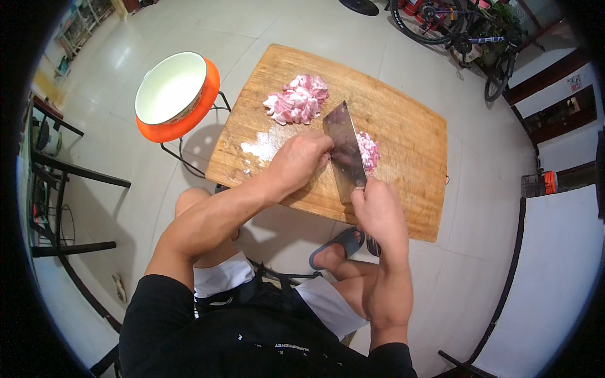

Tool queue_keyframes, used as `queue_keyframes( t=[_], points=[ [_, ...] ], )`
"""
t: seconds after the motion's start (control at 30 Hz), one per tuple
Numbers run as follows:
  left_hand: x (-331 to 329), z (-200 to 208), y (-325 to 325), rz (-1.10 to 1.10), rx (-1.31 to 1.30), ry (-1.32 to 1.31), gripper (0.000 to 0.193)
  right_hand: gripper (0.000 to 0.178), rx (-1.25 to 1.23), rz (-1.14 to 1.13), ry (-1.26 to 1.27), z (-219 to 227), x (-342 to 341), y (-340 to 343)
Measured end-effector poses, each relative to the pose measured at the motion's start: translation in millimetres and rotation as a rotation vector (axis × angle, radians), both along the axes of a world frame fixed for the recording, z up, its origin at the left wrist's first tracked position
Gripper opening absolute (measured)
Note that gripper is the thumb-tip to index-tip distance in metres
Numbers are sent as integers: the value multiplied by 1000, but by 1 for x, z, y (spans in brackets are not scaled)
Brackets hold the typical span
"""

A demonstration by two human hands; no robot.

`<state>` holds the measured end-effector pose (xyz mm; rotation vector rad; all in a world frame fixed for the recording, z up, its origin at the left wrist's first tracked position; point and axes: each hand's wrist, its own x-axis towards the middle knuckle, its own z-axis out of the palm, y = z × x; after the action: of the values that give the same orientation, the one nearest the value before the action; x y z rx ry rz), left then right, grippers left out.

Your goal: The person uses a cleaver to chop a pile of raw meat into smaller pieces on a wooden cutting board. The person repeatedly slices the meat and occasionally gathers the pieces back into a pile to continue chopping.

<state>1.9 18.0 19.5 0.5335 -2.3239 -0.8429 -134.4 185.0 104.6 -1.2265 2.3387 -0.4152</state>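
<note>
A big wooden cutting board lies in front of me. On its far part sits a pile of cut pink raw meat. A smaller piece of meat lies beside the broad steel cleaver. My right hand is shut on the cleaver's handle, the blade pointing away from me. My left hand rests on the board against the blade's left face, its fingers curled. White fat scraps lie to the left of that hand.
A white bowl sits on an orange stool left of the board. Dark metal furniture stands at the far left, bicycles at the top right, a white panel at the right. My sandalled foot is on the tiled floor.
</note>
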Motion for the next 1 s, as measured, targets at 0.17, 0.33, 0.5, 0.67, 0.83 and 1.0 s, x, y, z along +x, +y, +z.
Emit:
queue_keyframes(
  t=[0.17, 0.33, 0.5, 0.67, 0.83, 1.0],
  points=[
    [-6, -15, -3, -6, -52, -35, 12, 34, -34, 29, 142, 12, 22, -5],
    [-12, -15, -9, -42, -127, -22, 11, 34, -18, 67, 158, 8, 19, -21],
    [-13, -16, -10, 0, -81, -16, 6, 35, 2, 116, 134, 11, 10, -41],
    [-14, -14, 0, 105, -15, 2, 7, 37, 2, 59, 129, 5, 16, -9],
    [-16, -17, -3, 82, -23, -3, 7, 39, -186, 153, 246, -13, 13, -13],
    [-18, -16, -7, 91, 0, -22, 10, 38, 25, 50, 8, 0, 2, -62]
  ],
)
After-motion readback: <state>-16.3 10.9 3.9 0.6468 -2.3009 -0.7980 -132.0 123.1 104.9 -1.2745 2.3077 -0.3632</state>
